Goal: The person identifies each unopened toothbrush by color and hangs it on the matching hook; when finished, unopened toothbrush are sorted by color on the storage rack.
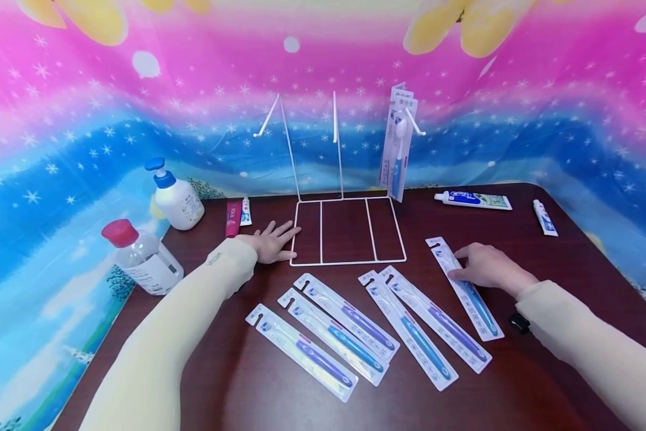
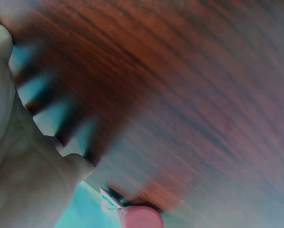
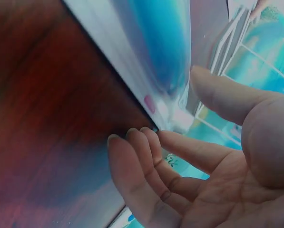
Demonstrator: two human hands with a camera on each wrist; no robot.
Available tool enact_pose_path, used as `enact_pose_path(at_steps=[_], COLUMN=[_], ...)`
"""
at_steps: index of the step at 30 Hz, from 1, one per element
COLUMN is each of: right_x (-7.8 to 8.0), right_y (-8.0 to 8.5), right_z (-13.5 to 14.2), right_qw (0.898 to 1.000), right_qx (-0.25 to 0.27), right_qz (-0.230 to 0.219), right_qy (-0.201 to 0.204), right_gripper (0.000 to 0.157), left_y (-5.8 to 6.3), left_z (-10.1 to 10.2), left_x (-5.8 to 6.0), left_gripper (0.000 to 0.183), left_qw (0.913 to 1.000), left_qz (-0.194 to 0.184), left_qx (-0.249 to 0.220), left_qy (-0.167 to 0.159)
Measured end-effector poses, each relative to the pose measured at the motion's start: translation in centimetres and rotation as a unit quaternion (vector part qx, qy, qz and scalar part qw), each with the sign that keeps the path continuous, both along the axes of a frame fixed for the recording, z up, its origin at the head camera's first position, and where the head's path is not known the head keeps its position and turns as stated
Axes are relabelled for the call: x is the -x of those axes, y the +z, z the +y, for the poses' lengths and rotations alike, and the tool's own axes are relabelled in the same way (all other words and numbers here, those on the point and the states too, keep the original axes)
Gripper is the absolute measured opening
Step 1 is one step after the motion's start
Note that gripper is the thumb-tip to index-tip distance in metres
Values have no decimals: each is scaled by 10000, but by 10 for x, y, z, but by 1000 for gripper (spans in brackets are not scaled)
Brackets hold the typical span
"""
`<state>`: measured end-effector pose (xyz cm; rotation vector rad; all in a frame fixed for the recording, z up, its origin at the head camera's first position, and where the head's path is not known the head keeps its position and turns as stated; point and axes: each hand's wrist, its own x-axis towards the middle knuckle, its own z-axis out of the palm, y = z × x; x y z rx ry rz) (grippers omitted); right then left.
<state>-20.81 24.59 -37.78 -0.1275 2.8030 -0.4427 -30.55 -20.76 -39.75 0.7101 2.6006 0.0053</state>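
My left hand point(image 1: 273, 242) lies flat with fingers spread at the left side of a white wire rack point(image 1: 349, 262), fingertips at its base wire. In the left wrist view that hand point(image 2: 23, 175) shows its palm side beside bare wood. My right hand point(image 1: 484, 266) is over a packaged toothbrush point(image 1: 480, 306) with a blue handle, at the right of the table. Seen from the right wrist, curled fingers point(image 3: 142, 147) meet one edge of this package point(image 3: 156, 38) and the thumb is at the opposite edge, gripping it across its width.
Several packaged toothbrushes point(image 1: 323, 362) lie fanned across the front. More packages point(image 1: 400, 149) hang on the rack's right hook. At left stand a pump bottle point(image 1: 178, 203) and a red-capped bottle point(image 1: 150, 263). A pink tube point(image 1: 233, 219) and toothpaste tubes point(image 1: 476, 200) lie farther back.
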Motion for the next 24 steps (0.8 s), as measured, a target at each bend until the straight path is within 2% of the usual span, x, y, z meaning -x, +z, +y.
enact_pose_path(at_steps=[7,11,15,20,24], right_x=[-8,-10,-9,-8,-11], right_y=[-2,-1,5,29,60], right_z=[-7,-3,5,11,5], right_qw=[9998,10000,9992,9948,9825], right_qx=[-109,27,171,581,1185], right_qz=[-22,52,305,835,1428], right_qy=[-150,35,180,-50,-149], right_gripper=[74,78,66,41,48], left_y=[-4,-7,-6,-5,-4], left_z=[-2,-2,-1,-1,-1], left_x=[0,2,2,3,4], left_gripper=[71,71,72,72,72], left_qw=[10000,10000,10000,10000,10000], left_qz=[-7,-44,-59,-67,-44], left_qx=[-63,-40,-26,-33,-48], left_qy=[-9,23,33,32,15])
